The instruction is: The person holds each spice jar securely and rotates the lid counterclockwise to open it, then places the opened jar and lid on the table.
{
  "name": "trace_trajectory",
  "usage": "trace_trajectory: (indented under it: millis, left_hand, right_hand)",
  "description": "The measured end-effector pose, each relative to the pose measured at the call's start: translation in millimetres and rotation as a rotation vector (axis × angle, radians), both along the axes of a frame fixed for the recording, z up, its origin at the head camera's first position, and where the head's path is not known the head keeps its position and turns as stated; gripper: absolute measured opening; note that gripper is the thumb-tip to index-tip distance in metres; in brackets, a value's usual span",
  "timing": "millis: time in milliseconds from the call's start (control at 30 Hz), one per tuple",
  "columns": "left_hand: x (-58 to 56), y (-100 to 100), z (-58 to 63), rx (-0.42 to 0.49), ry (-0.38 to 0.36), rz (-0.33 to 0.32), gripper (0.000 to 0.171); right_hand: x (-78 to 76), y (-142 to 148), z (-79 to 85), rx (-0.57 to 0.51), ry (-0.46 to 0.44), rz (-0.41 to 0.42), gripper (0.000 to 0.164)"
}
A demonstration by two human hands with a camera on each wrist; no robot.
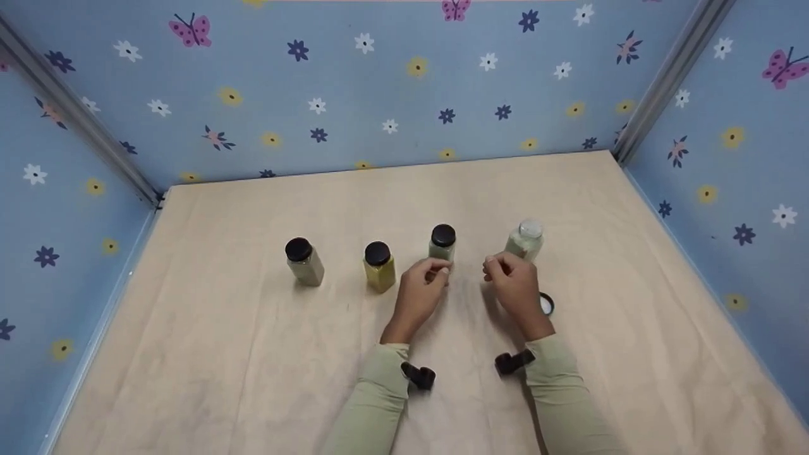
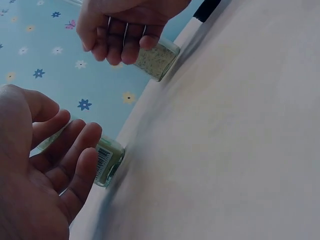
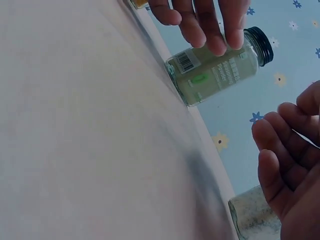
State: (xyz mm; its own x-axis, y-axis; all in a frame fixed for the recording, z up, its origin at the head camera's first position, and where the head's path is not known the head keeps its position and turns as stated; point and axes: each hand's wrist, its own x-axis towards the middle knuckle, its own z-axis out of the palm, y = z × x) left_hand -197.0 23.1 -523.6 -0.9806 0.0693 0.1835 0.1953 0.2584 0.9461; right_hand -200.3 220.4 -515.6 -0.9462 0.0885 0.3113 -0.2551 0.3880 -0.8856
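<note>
My left hand (image 1: 420,287) hovers just in front of a jar with a black lid (image 1: 442,237), its fingers loosely bent and nothing in them. In the right wrist view this jar of green-grey powder (image 3: 220,75) shows a barcode and printed label behind the left fingers. Opposite, my right hand (image 1: 513,287) is held before a lidless jar (image 1: 526,239) with a pale top, fingers loosely curled and holding nothing visible. Speckled pale contents fill that jar (image 2: 159,60) in the left wrist view. Beside the right hand lies a black lid (image 1: 547,303), white inside and partly hidden.
To the left stand a jar of yellow powder (image 1: 380,272) and a jar of greyish powder (image 1: 306,265), both black-lidded. A beige cloth (image 1: 189,354) covers the table. Blue patterned panels (image 1: 379,82) rise at the back and both sides.
</note>
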Motion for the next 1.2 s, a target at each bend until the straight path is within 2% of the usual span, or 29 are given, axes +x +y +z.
trace_trajectory:
  millis: [233,433,567,767,1033,1200]
  left_hand:
    - [-1.8,-5.4,0.9,0.0,0.04,0.055,0.012]
    - [-2.3,-7.3,4.4,0.016,0.096,0.077,0.013]
    - [-2.1,-7.8,9.7,0.031,0.116,0.082,0.014]
    - [-1.6,-12.4,16.8,0.043,0.136,0.099,0.014]
    - [-4.0,-14.9,24.6,-0.008,0.153,0.091,0.015]
    - [-8.0,-14.5,27.9,-0.024,0.186,0.12,0.014]
  right_hand:
    - [-8.1,-17.9,-2.5,-0.035,-0.093,0.04,0.021]
    - [-13.2,-33.7,-0.5,-0.066,-0.137,0.063,0.021]
    - [-17.5,-38.2,0.6,-0.034,-0.168,0.049,0.019]
    - [-22.1,-43.1,-1.5,0.048,-0.159,0.021,0.023]
    - [-23.3,-45.9,-6.7,0.092,-0.17,0.085,0.036]
    - [-23.3,-47.0,-7.7,0.105,-0.15,0.117,0.043]
